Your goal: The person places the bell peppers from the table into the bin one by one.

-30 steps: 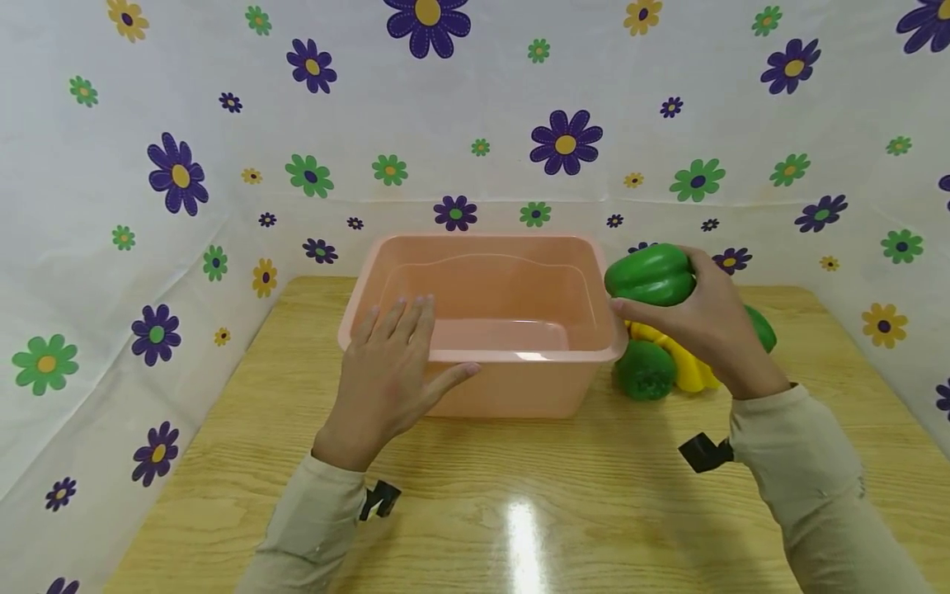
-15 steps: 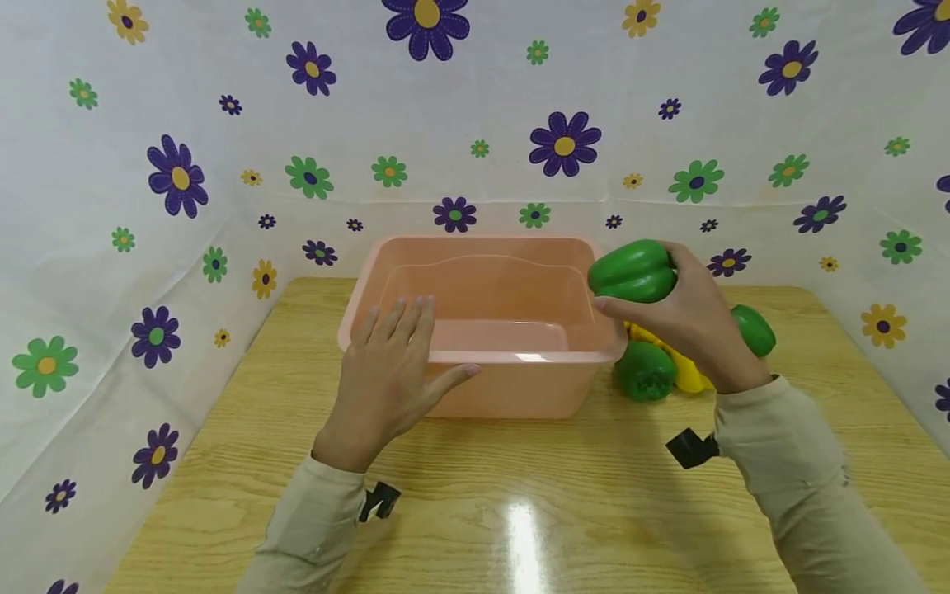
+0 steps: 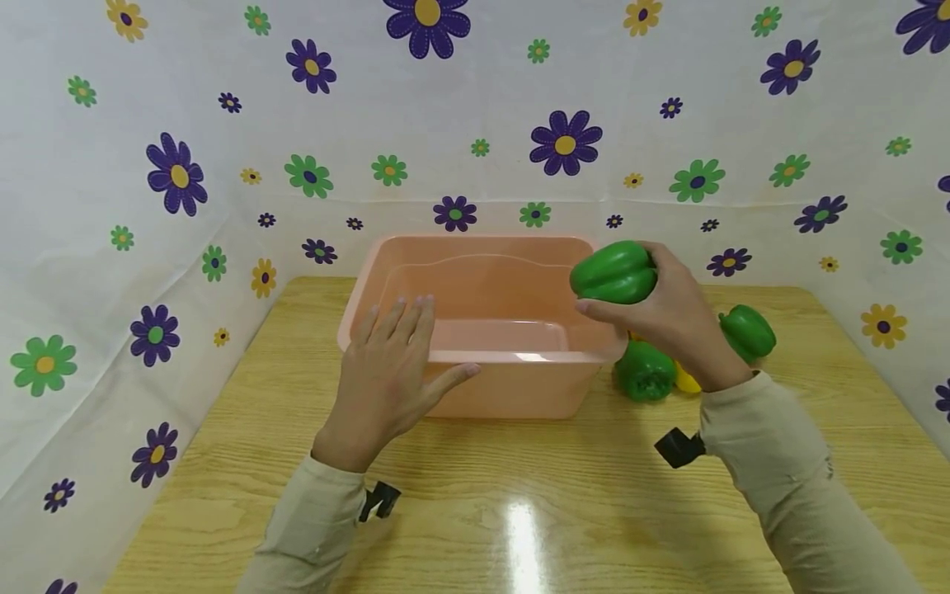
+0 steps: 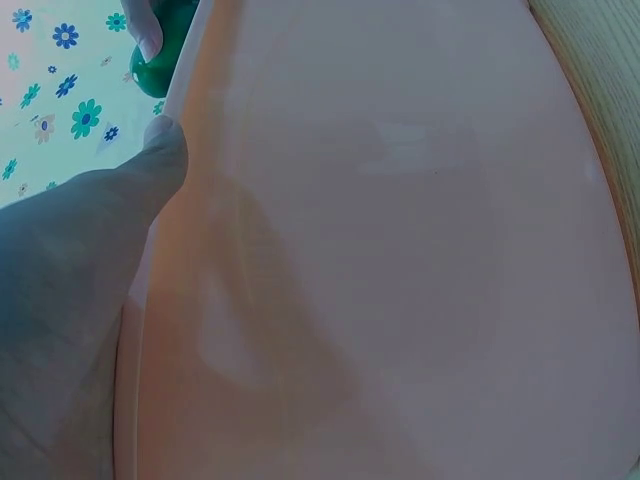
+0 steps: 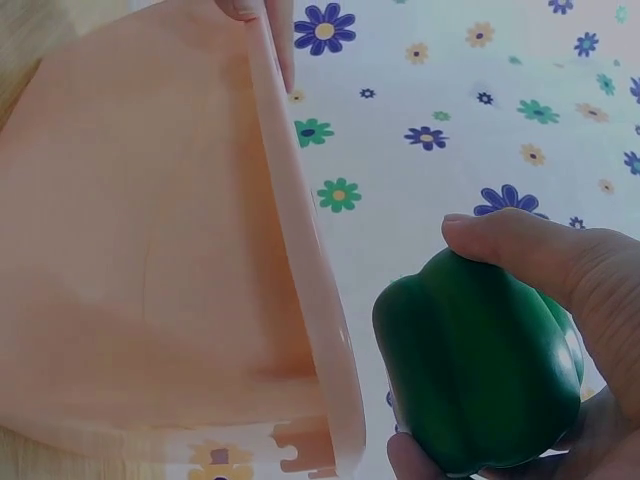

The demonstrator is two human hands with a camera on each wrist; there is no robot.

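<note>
My right hand (image 3: 671, 318) grips a green bell pepper (image 3: 614, 273) and holds it up over the right end of a pink plastic tub (image 3: 475, 388). In the right wrist view, the thumb lies across the top of the pepper (image 5: 480, 360), with fingers curled under it. My left hand (image 3: 386, 371) rests on the tub's front rim at the left, its fingers straight and its thumb spread along the front. The left wrist view shows that thumb (image 4: 160, 155) at the rim, beside the tub's front wall (image 4: 400, 300).
Right of the tub, another green pepper (image 3: 646, 371) lies on the wooden table (image 3: 475, 511) beside something yellow (image 3: 687, 379), mostly hidden by my right hand. A further green pepper (image 3: 748, 332) lies farther right. A flowered white cloth (image 3: 445, 107) hangs behind and at the sides.
My right hand has moved left with the green pepper, from beside the tub to over its right end. The pepper at the far right has come into fuller view. My left hand stays put.
</note>
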